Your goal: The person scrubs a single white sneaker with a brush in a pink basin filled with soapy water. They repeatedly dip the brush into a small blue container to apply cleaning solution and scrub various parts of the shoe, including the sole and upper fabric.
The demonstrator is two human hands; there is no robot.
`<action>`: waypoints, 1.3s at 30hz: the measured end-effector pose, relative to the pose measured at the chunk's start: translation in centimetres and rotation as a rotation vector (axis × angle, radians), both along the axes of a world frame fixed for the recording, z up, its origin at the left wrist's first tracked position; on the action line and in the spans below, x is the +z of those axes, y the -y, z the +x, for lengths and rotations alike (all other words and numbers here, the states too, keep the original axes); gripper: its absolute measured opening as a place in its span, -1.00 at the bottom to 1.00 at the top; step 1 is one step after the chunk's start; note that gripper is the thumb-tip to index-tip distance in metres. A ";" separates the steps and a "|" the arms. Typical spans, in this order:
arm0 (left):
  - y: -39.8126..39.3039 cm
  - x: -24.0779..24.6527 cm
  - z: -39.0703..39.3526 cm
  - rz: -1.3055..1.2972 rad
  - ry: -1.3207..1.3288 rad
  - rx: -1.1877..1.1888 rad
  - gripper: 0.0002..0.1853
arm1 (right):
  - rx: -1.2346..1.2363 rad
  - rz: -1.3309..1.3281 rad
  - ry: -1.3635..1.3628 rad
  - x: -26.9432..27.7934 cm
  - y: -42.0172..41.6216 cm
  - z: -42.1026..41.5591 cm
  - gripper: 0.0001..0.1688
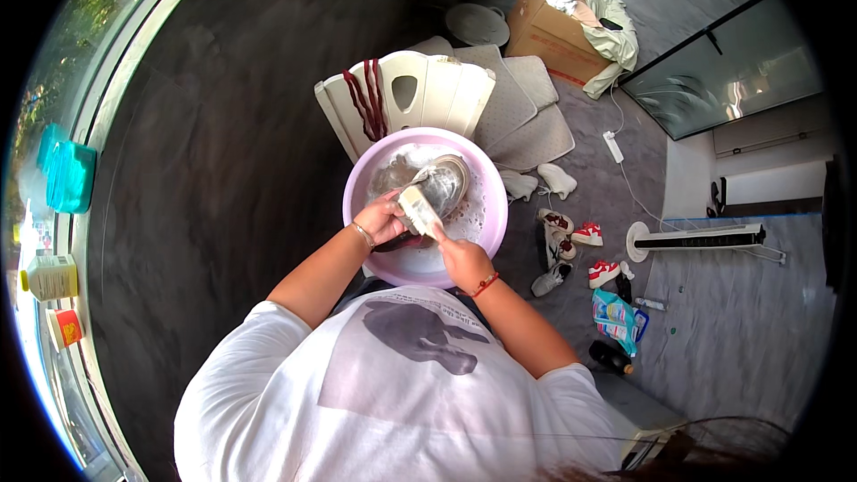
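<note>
A pink plastic basin [497,214] with soapy, murky water stands before me. Over it, my left hand [383,217] holds a wet grey shoe [445,184], whose toe points up and to the right, with suds on its upper. My right hand [464,256] grips a pale scrub brush [418,211] by its handle; the brush head lies against the shoe near my left fingers. Something dark rests low in the basin, partly hidden by my left hand. Behind the basin is a white plastic stool or board [435,97] with dark red shoelaces [368,100] draped over it.
Grey mats [535,137] and a cardboard box [556,40] with cloth lie beyond the basin. On the right floor are several shoes [552,278], a tower fan [699,237], a power strip [612,147], a detergent bag [612,321] and a dark bottle [609,356]. Containers line the left window sill [100,114].
</note>
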State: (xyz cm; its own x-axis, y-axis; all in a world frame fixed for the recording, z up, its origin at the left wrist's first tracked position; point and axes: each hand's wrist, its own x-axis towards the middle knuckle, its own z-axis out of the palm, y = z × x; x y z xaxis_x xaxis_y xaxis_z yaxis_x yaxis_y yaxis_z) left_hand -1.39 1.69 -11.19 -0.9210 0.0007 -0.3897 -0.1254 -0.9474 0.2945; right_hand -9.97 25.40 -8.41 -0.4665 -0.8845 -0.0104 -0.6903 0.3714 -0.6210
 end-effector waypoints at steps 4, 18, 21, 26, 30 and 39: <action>-0.5 0.6 0.8 -0.001 -0.003 -0.006 -0.35 | -0.058 0.115 -0.067 0.5 -0.4 -2.8 -0.33; -0.3 1.3 1.6 -0.001 -0.042 0.016 -0.30 | -0.055 -0.019 -0.090 0.4 1.0 -0.7 -0.35; 0.2 -1.6 2.9 -0.033 -0.101 -0.001 -0.34 | 0.139 -0.043 -0.017 3.0 1.1 1.9 -0.30; -0.4 2.2 2.8 0.011 -0.052 -0.004 -0.33 | -0.068 -0.008 -0.095 0.9 0.8 -1.8 -0.32; -0.4 2.8 2.2 -0.030 -0.028 0.038 -0.36 | -0.017 -0.050 -0.002 2.1 2.3 2.0 -0.35; -1.6 5.2 1.0 -0.050 0.189 0.264 -0.38 | 0.037 0.259 0.149 11.1 1.2 3.3 -0.38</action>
